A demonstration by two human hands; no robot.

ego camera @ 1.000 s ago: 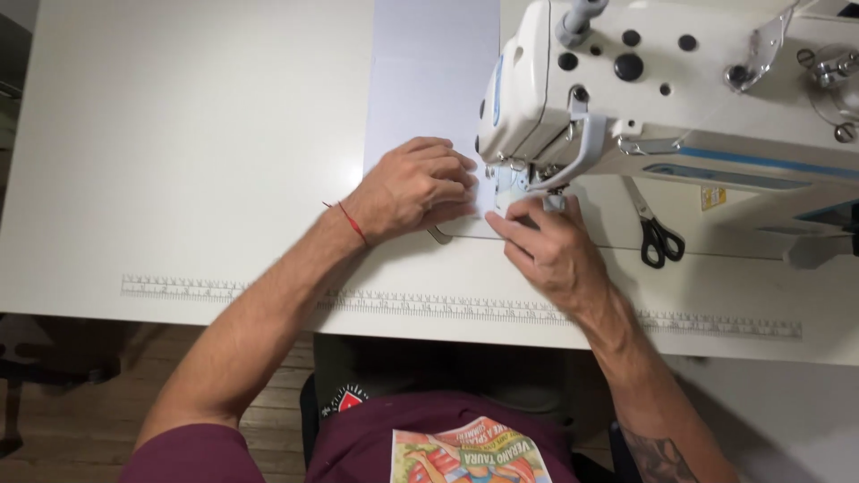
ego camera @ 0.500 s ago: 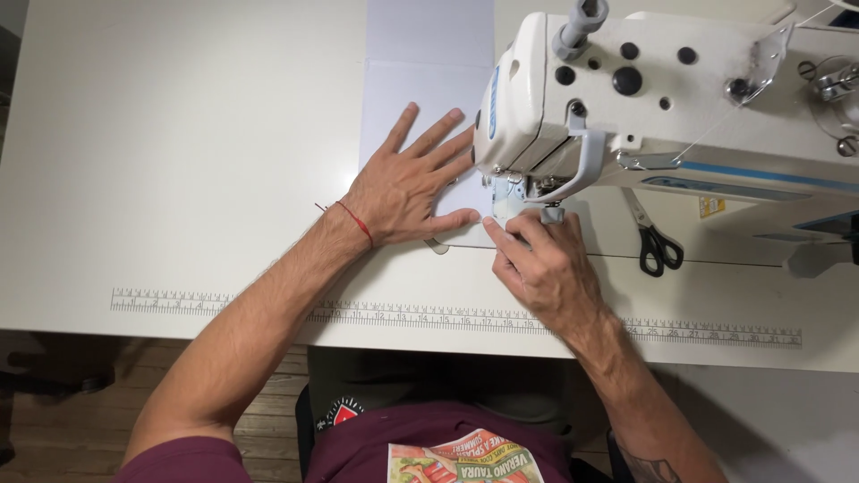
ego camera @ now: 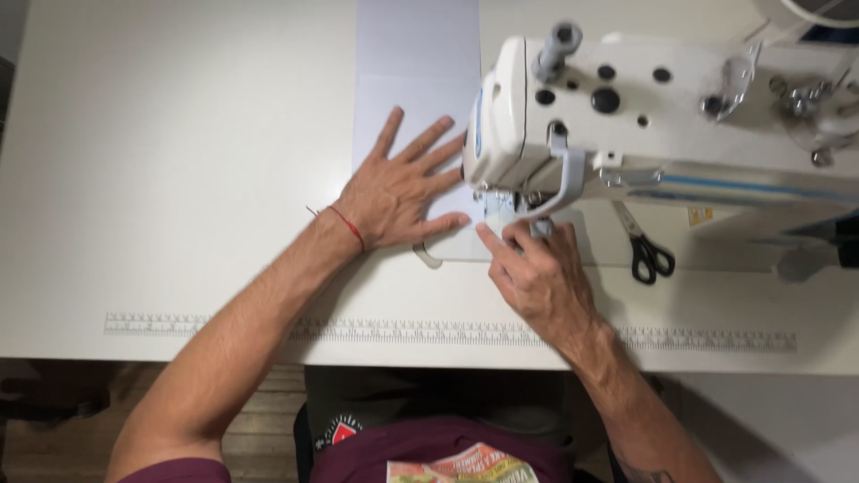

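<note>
The sewing machine [ego camera: 626, 116] hides its needle and the far end of the white cloth [ego camera: 416, 63]. The picture's right edge cuts the machine off. The ruler [ego camera: 179, 324] marks are too small to read.

Head camera, looking down (close).

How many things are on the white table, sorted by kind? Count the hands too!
Hands: 2, left hand and right hand
Sewing machine: 1
Scissors: 1
Pale fabric strip: 1
Printed ruler strip: 1
Total: 6
</note>
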